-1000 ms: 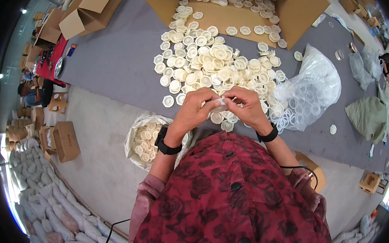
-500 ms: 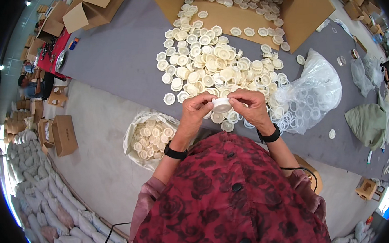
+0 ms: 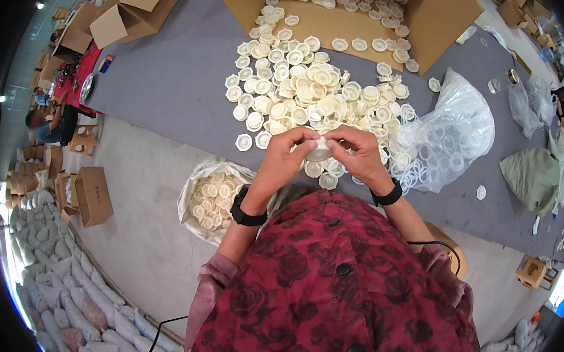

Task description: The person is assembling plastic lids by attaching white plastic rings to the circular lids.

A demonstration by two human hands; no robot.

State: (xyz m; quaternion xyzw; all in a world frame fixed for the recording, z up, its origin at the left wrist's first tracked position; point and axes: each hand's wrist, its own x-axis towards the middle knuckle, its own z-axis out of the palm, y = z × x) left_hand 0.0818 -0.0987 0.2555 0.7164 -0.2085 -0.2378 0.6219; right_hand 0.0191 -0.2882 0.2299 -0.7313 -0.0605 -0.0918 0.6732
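Note:
Between them, my left hand [image 3: 287, 156] and my right hand [image 3: 359, 152] grip one white round plastic cap [image 3: 320, 152] at the table's near edge. Fingers and thumbs of both hands pinch its rim from either side, and they cover part of its top. Just beyond my hands spreads a heap of similar cream-white plastic caps [image 3: 299, 90]. To the right of my right hand, clear plastic rings [image 3: 419, 166] lie in and around the mouth of a clear plastic bag [image 3: 464, 117].
An open cardboard box [image 3: 444, 17] with more caps lies at the far side of the grey table [image 3: 163, 73]. On the floor at left, a white sack [image 3: 189, 208] holds several caps. A grey-green cloth [image 3: 531, 181] rests at the right. Another person [image 3: 53, 125] sits far left.
My fingers have drawn inward over the cap, covering more of it. My left wrist has turned slightly, and the cap stays in about the same place.

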